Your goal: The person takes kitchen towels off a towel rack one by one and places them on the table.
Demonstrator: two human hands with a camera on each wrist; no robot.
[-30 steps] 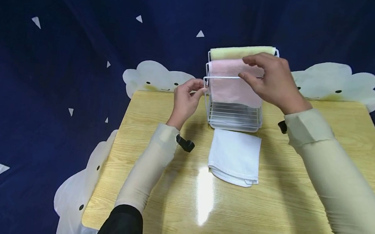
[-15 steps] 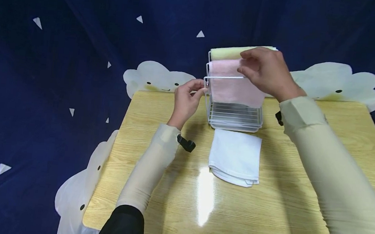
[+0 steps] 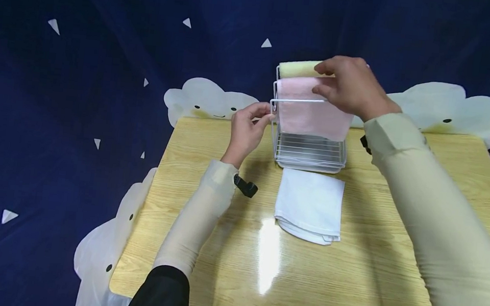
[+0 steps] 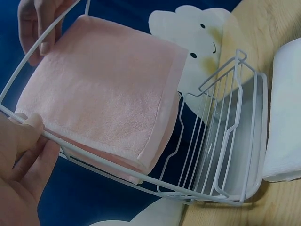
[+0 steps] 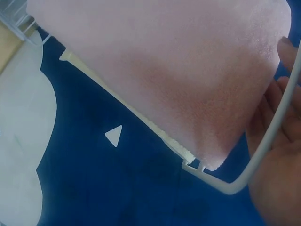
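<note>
- Two hands work: left hand (image 3: 247, 129) pinches the wire rack (image 3: 309, 152) corner, steadying it near the bench's (image 3: 208, 169) far edge.
- Right hand (image 3: 351, 87), fingers curled onto the pink towel (image 3: 315, 118), should smooth it evenly over its rail.

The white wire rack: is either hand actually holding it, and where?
Yes. The left hand pinches the white wire rack at the left end of its front rail. The right hand holds the pink towel's top edge.

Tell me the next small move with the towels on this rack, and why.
Probably lift the white towel onto the empty front rail. The yellow towel and pink towel already hang, the left hand pinches the rack, and the right hand rests at the pink towel's top.
</note>
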